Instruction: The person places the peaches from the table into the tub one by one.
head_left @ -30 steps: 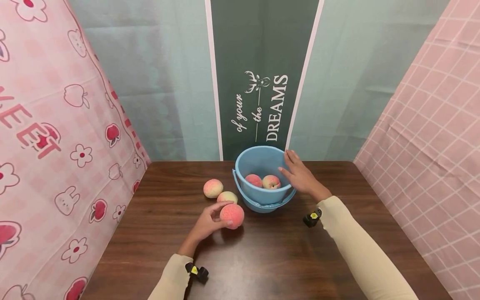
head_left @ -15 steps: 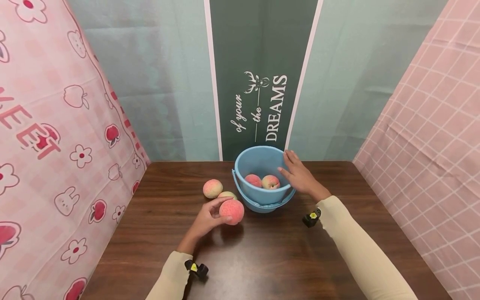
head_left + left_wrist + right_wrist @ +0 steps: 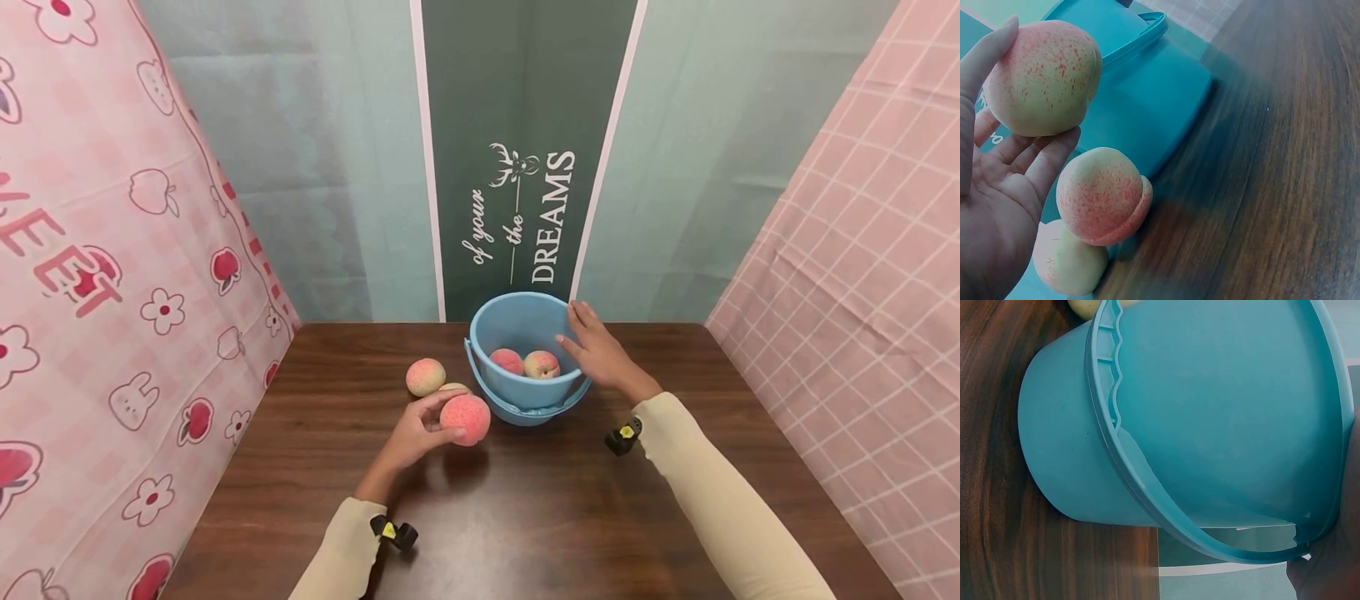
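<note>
L hand pinching peach, pink up, axis unclear; R hand straight-fingered on upright bkt.

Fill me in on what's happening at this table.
A person's left hand holds a round pink-and-cream peach above the dark brown wooden table, just outside a blue plastic bucket. The right hand rests against the bucket's rim. Inside the bucket lie a pink peach and a paler, blushed peach. Two more peaches sit on the table beside it, one partly hidden in the head view.
</note>
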A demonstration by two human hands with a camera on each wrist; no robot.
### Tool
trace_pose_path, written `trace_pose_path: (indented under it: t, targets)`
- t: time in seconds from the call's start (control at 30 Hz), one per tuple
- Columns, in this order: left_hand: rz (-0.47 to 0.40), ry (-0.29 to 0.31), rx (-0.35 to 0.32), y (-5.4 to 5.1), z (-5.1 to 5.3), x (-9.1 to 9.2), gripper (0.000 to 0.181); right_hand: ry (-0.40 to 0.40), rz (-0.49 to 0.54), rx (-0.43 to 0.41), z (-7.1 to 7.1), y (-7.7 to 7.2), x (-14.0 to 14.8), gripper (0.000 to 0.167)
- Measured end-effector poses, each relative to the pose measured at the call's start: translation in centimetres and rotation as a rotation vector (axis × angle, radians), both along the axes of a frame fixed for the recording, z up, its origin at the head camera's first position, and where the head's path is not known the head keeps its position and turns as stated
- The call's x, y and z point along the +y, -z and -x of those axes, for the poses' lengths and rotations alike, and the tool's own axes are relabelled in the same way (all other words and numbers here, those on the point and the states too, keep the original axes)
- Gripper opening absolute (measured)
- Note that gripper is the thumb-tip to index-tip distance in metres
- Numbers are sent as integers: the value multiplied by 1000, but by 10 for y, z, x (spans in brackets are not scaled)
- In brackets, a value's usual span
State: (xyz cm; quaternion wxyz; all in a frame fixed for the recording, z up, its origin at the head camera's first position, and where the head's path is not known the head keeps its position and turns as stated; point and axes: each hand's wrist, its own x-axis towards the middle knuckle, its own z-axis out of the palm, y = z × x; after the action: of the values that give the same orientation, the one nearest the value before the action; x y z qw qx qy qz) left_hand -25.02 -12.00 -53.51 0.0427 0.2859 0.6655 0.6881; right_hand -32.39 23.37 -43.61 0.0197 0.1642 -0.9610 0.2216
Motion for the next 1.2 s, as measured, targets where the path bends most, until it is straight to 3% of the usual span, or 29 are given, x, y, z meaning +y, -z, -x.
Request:
trace_pose_path:
  t: [0.23,0.47,0.77,1.2]
  targets:
    - [-1,-3,-5,-4,0,0,60,2,-10,-6,0,-1,0,76]
    - [31,-39,9,-16,1,3,60,-9,-2,6,0,0,0,75]
    - [59,-63,-29,-48,-10,10,59,-1,-2,5,1,1,1,76]
    - [45,-53,-13,-55,-6,12,60,-20,11,18,1,1,1,74]
